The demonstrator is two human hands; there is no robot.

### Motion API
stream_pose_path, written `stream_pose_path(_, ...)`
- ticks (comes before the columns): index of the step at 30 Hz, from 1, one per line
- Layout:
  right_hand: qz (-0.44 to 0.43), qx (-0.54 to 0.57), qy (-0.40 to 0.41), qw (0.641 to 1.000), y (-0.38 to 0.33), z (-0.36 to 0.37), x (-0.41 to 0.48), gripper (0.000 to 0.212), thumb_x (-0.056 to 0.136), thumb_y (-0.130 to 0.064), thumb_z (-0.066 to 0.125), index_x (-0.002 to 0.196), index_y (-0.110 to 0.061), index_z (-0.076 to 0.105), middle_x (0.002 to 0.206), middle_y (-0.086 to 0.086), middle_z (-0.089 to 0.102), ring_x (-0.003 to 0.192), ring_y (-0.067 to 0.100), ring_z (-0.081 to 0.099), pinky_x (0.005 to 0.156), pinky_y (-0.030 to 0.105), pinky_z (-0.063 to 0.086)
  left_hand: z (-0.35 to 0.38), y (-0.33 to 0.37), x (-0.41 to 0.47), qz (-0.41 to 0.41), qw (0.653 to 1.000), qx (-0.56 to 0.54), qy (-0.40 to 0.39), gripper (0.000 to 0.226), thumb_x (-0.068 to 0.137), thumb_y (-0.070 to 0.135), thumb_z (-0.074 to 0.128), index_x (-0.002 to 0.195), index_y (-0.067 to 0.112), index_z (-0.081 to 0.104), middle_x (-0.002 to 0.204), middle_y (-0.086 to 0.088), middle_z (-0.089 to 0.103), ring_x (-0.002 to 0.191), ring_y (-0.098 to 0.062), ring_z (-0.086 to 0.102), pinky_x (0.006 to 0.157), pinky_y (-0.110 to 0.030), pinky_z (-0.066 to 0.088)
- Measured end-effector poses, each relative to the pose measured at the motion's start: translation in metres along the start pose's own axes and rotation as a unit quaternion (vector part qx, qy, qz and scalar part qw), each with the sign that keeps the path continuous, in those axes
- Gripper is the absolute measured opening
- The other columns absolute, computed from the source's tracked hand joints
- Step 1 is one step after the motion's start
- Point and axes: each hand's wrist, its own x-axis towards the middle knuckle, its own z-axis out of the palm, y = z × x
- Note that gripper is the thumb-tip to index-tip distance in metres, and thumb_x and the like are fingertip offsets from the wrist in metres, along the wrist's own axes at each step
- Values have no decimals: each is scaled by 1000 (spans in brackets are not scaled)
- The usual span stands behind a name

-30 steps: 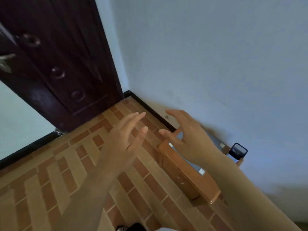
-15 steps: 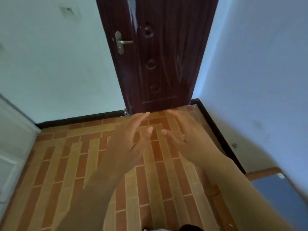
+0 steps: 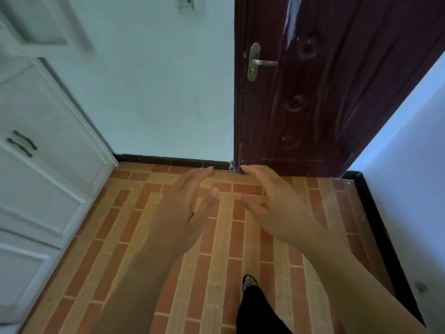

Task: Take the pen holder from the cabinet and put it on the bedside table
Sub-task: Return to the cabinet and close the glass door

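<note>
Both my hands are held out in front of me over the floor, palms facing each other. My left hand (image 3: 185, 208) is empty with fingers spread. My right hand (image 3: 272, 201) is empty too, fingers apart. A white cabinet (image 3: 43, 179) with shut panelled doors and two dark handles (image 3: 21, 143) stands along the left side. No pen holder and no bedside table are in view.
A dark brown door (image 3: 325, 92) with a metal lever handle (image 3: 258, 61) stands shut ahead. The floor (image 3: 134, 237) is laid in orange and tan brick-pattern tiles. A pale wall with black skirting (image 3: 385, 237) runs along the right. My foot (image 3: 250, 284) shows below.
My view has swung left: the wooden bedside table has left the frame, the door has shifted right, and the white cabinet has come into view. Both hands stay empty and apart.
</note>
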Motion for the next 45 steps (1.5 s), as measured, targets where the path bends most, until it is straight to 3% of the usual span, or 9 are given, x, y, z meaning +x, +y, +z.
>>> stream_pose_path(7,-31,28,-17,999,32,-22,137,51,87,-43,52,134,-31,35,139,-15,37,126,3,34,103,25,31,9,-24,124,-28,998,46,8,55,86,63,26,134,38,36,138,15,41,122,4,34,99,-17,27)
stream_pose_path(10,-47,41,-30,998,36,-23,181,51,87,-43,54,133,-29,37,136,-14,40,122,2,37,101,22,31,1,-36,160,-37,998,40,31,50,88,56,30,134,38,36,131,23,39,114,15,30,86,2,22)
stream_pose_path(13,-81,41,-42,995,32,-16,228,51,87,-46,53,132,-30,38,135,-14,41,117,0,39,97,21,33,-11,-56,187,-54,996,35,55,48,88,54,33,134,37,37,128,27,36,111,24,26,84,6,17)
stream_pose_path(18,-122,42,-77,989,13,10,312,50,88,-48,50,133,-31,37,138,-15,39,125,1,34,101,24,32,-36,-110,236,-87,991,42,93,48,89,56,32,133,38,38,132,21,41,116,19,30,89,1,20)
stream_pose_path(23,-154,33,-77,985,-9,44,405,47,88,-50,46,131,-35,36,136,-22,36,114,-14,27,86,2,22,-66,-172,299,-106,985,57,125,52,87,59,30,133,37,39,133,18,43,116,9,34,88,-4,22)
stream_pose_path(29,-160,36,-68,984,-46,67,522,47,87,-53,45,130,-39,34,140,-20,35,125,-1,32,100,20,27,-125,-238,384,-124,980,84,129,47,89,55,32,134,43,32,140,18,38,116,9,28,96,-17,21)
stream_pose_path(37,-204,45,-74,975,-82,95,626,49,87,-52,45,131,-36,35,139,-18,37,121,-3,34,99,19,29,-174,-292,453,-138,972,110,156,46,89,53,34,134,44,32,125,31,29,113,10,26,95,-18,20)
stream_pose_path(41,-232,49,-87,968,-92,109,678,48,87,-51,46,131,-33,37,137,-17,39,114,-10,30,92,7,22,-188,-325,485,-147,969,121,156,46,90,57,33,134,42,33,132,22,38,113,7,30,94,-20,24)
stream_pose_path(45,-262,61,-105,957,-106,124,736,48,88,-50,46,131,-31,37,137,-14,40,117,-7,32,98,18,29,-203,-356,525,-166,961,140,169,53,85,61,28,134,42,33,140,15,40,114,6,29,96,-22,24)
